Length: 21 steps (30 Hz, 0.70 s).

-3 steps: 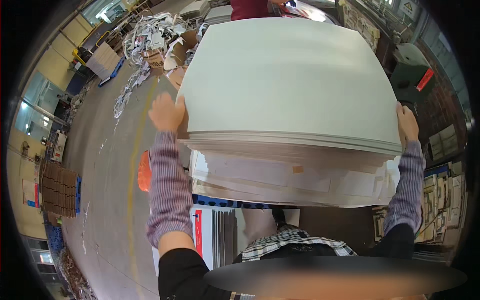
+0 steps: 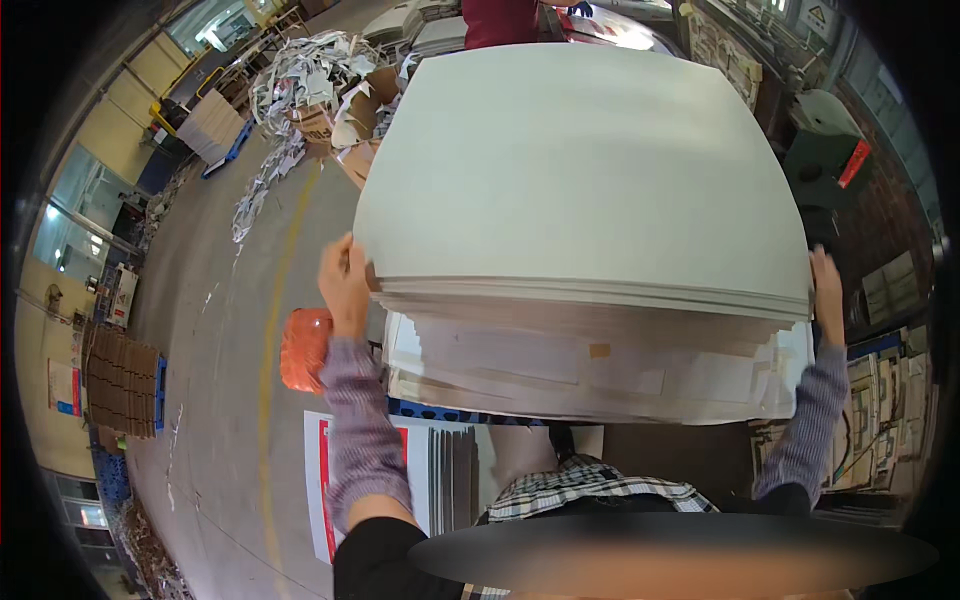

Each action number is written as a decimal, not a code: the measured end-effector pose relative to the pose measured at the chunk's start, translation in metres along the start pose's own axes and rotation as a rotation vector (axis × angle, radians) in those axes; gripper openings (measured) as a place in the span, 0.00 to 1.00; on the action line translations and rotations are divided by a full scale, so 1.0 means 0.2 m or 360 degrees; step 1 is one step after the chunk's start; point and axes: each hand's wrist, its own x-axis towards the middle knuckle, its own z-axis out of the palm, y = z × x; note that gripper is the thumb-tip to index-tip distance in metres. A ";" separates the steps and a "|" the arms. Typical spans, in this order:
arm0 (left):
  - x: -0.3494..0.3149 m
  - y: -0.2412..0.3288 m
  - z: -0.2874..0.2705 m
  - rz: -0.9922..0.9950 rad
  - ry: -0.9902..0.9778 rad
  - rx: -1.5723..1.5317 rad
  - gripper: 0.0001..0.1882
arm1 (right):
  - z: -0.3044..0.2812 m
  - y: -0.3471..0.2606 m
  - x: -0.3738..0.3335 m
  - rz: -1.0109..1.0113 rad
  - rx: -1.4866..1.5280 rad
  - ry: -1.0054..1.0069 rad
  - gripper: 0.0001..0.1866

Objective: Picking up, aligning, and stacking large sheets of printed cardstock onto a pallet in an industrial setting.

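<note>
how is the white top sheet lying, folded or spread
Spread out: the top sheet covers the stack between left hand and right hand, no fold showing.

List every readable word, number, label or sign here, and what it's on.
Carton: partial dark print, not transcribed.
Warning sign: yellow triangle; any lettering too small to read.
Red, white and blue wall poster: too small.
Top white sheet: no print visible.

Grey floor [image 2: 215, 340] with a yellow line [image 2: 267, 400], pale yellow wall [image 2: 105, 120], brightly lit windows [image 2: 70, 235] leftward.
</note>
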 end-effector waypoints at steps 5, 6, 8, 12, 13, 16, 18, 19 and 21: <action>-0.12 0.01 0.18 -0.0150 0.0479 -0.0308 0.12 | 0.21 0.03 -0.25 -0.0230 -0.0048 0.0587 0.27; -0.11 0.00 0.19 -0.0361 0.0511 -0.0317 0.12 | 0.19 0.06 -0.22 -0.0233 -0.0057 0.0582 0.27; -0.11 0.06 0.28 -0.0473 0.0621 -0.0360 0.10 | 0.11 0.12 -0.17 0.0114 -0.0625 0.0448 0.27; -0.16 0.03 0.27 -0.0213 0.0812 -0.0153 0.09 | 0.17 0.02 -0.20 0.0107 -0.0429 0.0566 0.28; -0.18 0.01 0.24 -0.0193 0.0717 0.0005 0.09 | 0.21 -0.03 -0.21 0.0042 -0.0280 0.0648 0.28; -0.23 -0.12 -0.07 -0.0099 0.0398 0.0047 0.14 | 0.23 -0.05 -0.28 -0.0080 -0.0278 0.0427 0.27; -0.34 -0.05 -0.20 -0.0155 0.0443 0.0210 0.17 | 0.15 -0.06 -0.33 -0.0309 -0.0710 0.0376 0.25; -0.42 0.01 -0.23 -0.0086 0.0467 0.0281 0.16 | 0.03 0.09 -0.35 -0.0486 -0.0064 0.0474 0.23; -0.77 0.00 -0.45 -0.0427 0.0282 0.0068 0.12 | 0.15 -0.63 -0.69 -0.0341 -0.0182 0.0766 0.20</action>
